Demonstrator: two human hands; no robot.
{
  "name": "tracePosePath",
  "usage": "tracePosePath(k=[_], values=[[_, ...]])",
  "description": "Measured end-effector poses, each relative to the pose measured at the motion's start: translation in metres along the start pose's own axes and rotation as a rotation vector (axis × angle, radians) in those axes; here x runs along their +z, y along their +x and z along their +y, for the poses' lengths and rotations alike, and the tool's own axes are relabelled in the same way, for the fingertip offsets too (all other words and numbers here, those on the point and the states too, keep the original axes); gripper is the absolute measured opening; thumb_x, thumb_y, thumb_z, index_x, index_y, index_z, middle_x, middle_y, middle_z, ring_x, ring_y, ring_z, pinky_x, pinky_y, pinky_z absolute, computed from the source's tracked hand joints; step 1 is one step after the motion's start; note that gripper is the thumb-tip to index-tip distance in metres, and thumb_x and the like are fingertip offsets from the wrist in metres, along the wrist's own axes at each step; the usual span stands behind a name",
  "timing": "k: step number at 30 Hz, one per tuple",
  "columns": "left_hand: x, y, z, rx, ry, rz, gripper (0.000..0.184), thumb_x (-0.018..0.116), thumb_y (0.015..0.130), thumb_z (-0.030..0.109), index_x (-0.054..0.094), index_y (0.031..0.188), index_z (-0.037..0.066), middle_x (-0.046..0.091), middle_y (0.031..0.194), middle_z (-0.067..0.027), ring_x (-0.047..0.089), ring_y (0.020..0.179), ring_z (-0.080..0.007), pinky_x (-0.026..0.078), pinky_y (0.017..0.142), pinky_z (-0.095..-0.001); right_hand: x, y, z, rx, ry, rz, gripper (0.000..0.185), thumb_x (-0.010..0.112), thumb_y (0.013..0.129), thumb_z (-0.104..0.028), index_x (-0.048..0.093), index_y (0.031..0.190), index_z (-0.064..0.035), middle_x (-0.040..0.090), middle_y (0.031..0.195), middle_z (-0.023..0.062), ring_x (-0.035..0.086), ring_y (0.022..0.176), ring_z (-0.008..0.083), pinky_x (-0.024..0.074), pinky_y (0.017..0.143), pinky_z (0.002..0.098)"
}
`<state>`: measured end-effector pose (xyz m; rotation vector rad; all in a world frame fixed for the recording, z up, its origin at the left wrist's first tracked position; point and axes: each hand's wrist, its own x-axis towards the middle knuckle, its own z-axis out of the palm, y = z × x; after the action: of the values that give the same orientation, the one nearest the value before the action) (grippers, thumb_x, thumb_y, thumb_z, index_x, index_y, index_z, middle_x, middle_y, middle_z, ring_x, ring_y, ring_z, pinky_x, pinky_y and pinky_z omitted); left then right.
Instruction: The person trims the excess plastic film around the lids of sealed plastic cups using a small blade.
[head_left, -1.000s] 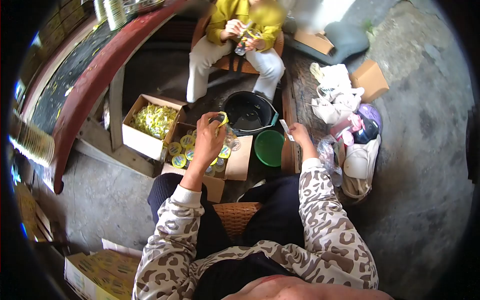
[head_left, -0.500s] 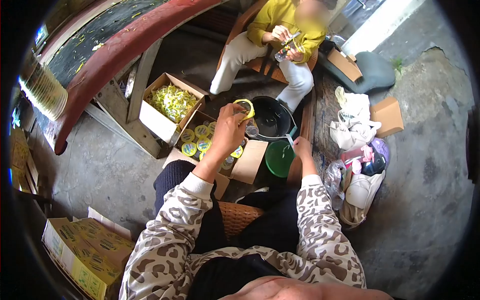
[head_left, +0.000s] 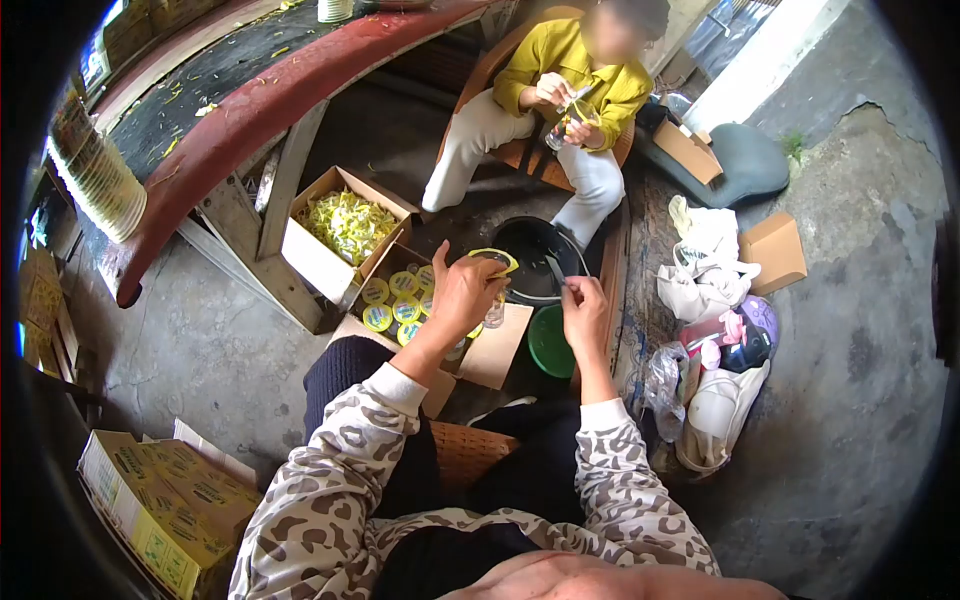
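My left hand is closed around a clear plastic cup with a yellow-rimmed lid, tilted above the open carton of cups. In my right hand is a small knife, its flat blade pointing up and left over the black bucket, apart from the cup. Below my left hand, sealed cups with yellow-printed lids fill the carton. A green basin sits under my right hand. My fingers hide part of the cup and the knife's handle.
Opposite me sits a person in a yellow top, holding a cup and a blade. A box of yellow strips stands left of the bucket. Stacked cups rest on the red-edged table. Bags lie at right; flattened cartons lie lower left.
My right hand has moved left and slightly down, closer to the cup, and the blade now points up-left. My left hand has turned and lowered the cup a little.
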<state>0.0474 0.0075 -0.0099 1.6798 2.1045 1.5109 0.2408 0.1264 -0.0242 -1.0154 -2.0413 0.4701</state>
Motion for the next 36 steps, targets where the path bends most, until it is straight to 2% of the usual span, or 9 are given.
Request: tracePosePath(k=[4, 7, 11, 15, 17, 19, 26, 36], values=[[0.009, -0.006, 0.003, 0.023, -0.014, -0.016, 0.016, 0.075, 0.081, 0.02, 0.074, 0.091, 0.008, 0.073, 0.084, -0.0088, 0.069, 0.086, -0.0261, 0.024, 0.112, -0.0561, 0.009, -0.016, -0.035, -0.107, 0.139, 0.065, 0.011, 0.068, 0.083, 0.003, 0.065, 0.092, -0.003, 0.057, 0.081, 0.0089, 0.06, 0.068, 0.022, 0.0483, 0.062, 0.0345], [0.013, -0.008, 0.007, 0.017, 0.023, -0.068, 0.015, 0.075, 0.081, 0.019, 0.073, 0.089, 0.007, 0.072, 0.082, -0.0085, 0.069, 0.086, -0.026, 0.025, 0.112, -0.0559, 0.012, -0.023, -0.047, -0.224, 0.082, 0.036, 0.016, 0.069, 0.079, 0.005, 0.065, 0.091, -0.0042, 0.057, 0.081, 0.0086, 0.06, 0.072, 0.0258, 0.0491, 0.063, 0.0372], [0.014, -0.012, 0.014, 0.085, 0.002, -0.009, 0.016, 0.074, 0.081, 0.015, 0.074, 0.093, 0.004, 0.073, 0.083, -0.0099, 0.07, 0.081, -0.0265, 0.027, 0.112, -0.054, 0.013, -0.023, -0.047, -0.278, 0.026, 0.063, 0.018, 0.071, 0.077, 0.004, 0.066, 0.091, -0.005, 0.056, 0.079, 0.0086, 0.061, 0.075, 0.0273, 0.0495, 0.064, 0.0392], [0.019, -0.017, 0.013, 0.074, -0.003, -0.014, 0.014, 0.069, 0.083, 0.01, 0.074, 0.094, 0.003, 0.074, 0.087, -0.0124, 0.071, 0.084, -0.0271, 0.026, 0.113, -0.0549, 0.011, -0.022, -0.045, -0.26, 0.046, 0.087, 0.019, 0.071, 0.076, 0.004, 0.066, 0.091, -0.0053, 0.055, 0.079, 0.0085, 0.06, 0.074, 0.0272, 0.0493, 0.064, 0.0395], [0.022, -0.016, 0.009, 0.06, -0.002, -0.018, 0.014, 0.069, 0.083, 0.011, 0.074, 0.094, 0.003, 0.074, 0.087, -0.0126, 0.071, 0.084, -0.0271, 0.026, 0.114, -0.0548, 0.01, -0.022, -0.045, -0.28, 0.06, 0.122, 0.018, 0.071, 0.077, 0.007, 0.066, 0.09, -0.0028, 0.057, 0.079, 0.0092, 0.06, 0.069, 0.0258, 0.0483, 0.062, 0.0359], [0.02, -0.014, 0.008, 0.046, 0.001, -0.015, 0.015, 0.069, 0.083, 0.011, 0.074, 0.094, 0.003, 0.074, 0.087, -0.0127, 0.071, 0.083, -0.0271, 0.026, 0.114, -0.0548, 0.009, -0.023, -0.048, -0.32, 0.037, 0.128, 0.019, 0.072, 0.076, 0.007, 0.066, 0.09, -0.004, 0.055, 0.078, 0.0087, 0.059, 0.071, 0.0261, 0.0486, 0.062, 0.0373], [0.016, -0.014, 0.01, 0.028, 0.016, -0.013, 0.014, 0.069, 0.082, 0.011, 0.074, 0.093, 0.003, 0.073, 0.081, -0.0128, 0.07, 0.077, -0.0286, 0.026, 0.114, -0.0532, 0.014, -0.03, -0.057, -0.45, -0.077, 0.113, 0.025, 0.072, 0.071, 0.007, 0.065, 0.091, -0.0053, 0.054, 0.078, 0.007, 0.059, 0.073, 0.0256, 0.0506, 0.063, 0.0374], [0.023, -0.02, 0.015, 0.029, 0.055, 0.008, 0.011, 0.067, 0.083, 0.008, 0.072, 0.091, 0.004, 0.072, 0.08, -0.0139, 0.07, 0.081, -0.0289, 0.023, 0.114, -0.0565, 0.02, -0.035, -0.058, -0.438, -0.157, 0.077, 0.026, 0.074, 0.072, 0.003, 0.066, 0.095, -0.0026, 0.053, 0.08, 0.008, 0.058, 0.075, 0.0265, 0.0498, 0.066, 0.0377]])
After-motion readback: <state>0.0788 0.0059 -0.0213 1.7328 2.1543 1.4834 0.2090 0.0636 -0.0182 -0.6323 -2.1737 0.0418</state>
